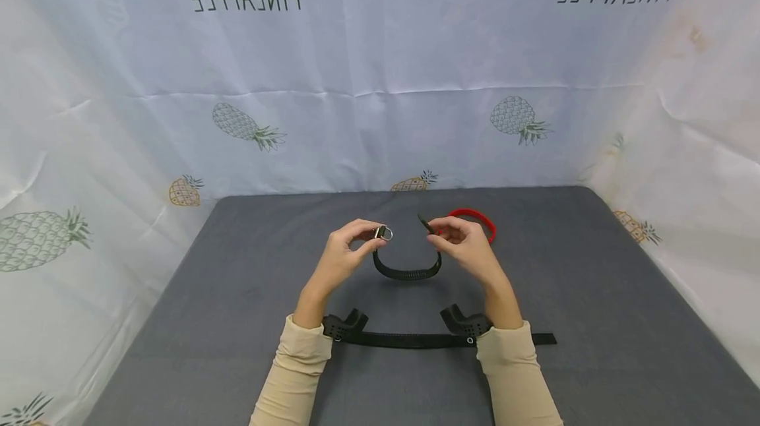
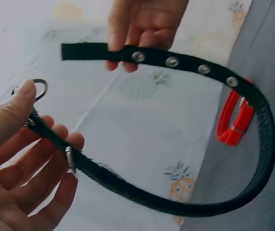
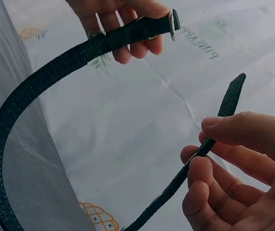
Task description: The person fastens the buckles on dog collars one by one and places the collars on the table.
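A black collar-like strap [image 1: 407,273] hangs in a U between my two hands above the grey table [image 1: 249,320]. My left hand [image 1: 347,249] pinches its buckle end, where a metal ring [image 1: 384,233] shows; in the left wrist view the ring [image 2: 37,88] sits by my thumb and the strap [image 2: 214,199] curves away. My right hand [image 1: 460,241] pinches the strap's pointed tip end [image 3: 231,98], whose metal eyelets [image 2: 172,61] show in the left wrist view. The buckle [image 3: 172,24] appears at the top of the right wrist view.
A red strap loop [image 1: 479,220] lies on the table just behind my right hand. A second long black strap [image 1: 415,339] lies flat near my wrists. A pineapple-print cloth [image 1: 380,83] walls the table at the back and both sides.
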Available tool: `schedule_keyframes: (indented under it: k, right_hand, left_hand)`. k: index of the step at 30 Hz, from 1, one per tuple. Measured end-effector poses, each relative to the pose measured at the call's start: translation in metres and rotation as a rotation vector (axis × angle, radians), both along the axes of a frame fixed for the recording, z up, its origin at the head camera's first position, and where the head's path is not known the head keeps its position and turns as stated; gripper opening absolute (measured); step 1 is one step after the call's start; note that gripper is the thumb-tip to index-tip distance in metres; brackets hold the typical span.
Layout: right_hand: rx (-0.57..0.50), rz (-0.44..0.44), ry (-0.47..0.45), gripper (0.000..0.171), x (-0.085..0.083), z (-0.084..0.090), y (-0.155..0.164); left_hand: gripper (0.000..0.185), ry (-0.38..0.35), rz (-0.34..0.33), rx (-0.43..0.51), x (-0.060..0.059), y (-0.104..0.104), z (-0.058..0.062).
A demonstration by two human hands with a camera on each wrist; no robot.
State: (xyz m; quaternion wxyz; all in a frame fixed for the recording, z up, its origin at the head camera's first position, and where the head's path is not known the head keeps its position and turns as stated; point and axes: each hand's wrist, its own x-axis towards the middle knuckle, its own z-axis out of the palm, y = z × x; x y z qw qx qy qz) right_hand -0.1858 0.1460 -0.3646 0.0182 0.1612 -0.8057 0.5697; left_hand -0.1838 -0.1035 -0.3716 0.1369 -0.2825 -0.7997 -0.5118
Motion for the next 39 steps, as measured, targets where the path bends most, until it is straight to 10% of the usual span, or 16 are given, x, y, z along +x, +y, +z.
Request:
schedule_keyframes:
  k: [21,39]
  right_hand:
    - [-0.051,0.1,0.043,0.028,0.008,0.002,-0.013]
    - [-0.146,0.188,0.012,0.025,0.011,0.004,-0.018]
  left_hand:
    - [0.04,-0.169,-0.258,0.303,0.005,0.007,-0.001]
    - [0.049,-0.238,-0.273,0.401,0.012,0.019,0.002]
